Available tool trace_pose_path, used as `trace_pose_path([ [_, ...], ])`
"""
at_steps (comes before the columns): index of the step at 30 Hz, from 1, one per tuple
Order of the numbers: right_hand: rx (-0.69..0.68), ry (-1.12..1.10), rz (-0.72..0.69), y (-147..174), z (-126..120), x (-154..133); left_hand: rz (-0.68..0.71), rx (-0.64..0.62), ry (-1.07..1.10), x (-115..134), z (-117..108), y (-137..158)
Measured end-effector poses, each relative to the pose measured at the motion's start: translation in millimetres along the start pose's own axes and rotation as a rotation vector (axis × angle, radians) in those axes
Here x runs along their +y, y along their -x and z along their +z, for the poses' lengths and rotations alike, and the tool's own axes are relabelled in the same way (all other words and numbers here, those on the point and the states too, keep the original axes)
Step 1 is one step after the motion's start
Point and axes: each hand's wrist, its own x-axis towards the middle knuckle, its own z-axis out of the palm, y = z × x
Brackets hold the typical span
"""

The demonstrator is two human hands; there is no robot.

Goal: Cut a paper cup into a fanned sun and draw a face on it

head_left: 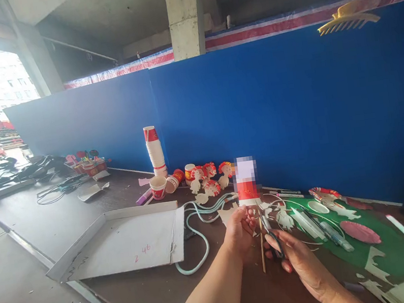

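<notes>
My left hand (240,231) is closed around the lower end of a red and white paper cup (247,191), held up over the table. Above the cup's red band, a pale part is blurred out. In my right hand (298,258) is a pair of scissors (279,249) with dark handles, its blades pointing up toward the cup's lower edge. Whether the blades touch the paper, I cannot tell. Between my hands a thin wooden stick (263,257) points downward; what it is attached to is hidden. Cut paper scraps (267,209) lie just behind the scissors.
A white cardboard tray (121,213) lies to the left, near a looping pale cable (207,245). Stacked paper cups (156,152) and red-fringed paper figures (223,176) stand behind. On the right, a green mat (326,249) carries pens, a pink disc (360,231) and scraps. A blue partition (274,107) closes the back.
</notes>
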Motion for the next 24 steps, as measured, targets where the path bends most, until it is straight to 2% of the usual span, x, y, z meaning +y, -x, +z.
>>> trace_pose_path([
  [8,0.006,0.01,-0.035,1,3,-2,-0.064,-0.02,-0.013,-4,-2,-2],
  [14,0.028,0.089,-0.022,1,4,-1,-0.042,-0.066,-0.117,-11,-6,-3],
  [24,0.074,0.111,-0.005,-8,3,10,-0.032,-0.037,-0.205,-15,0,-2],
])
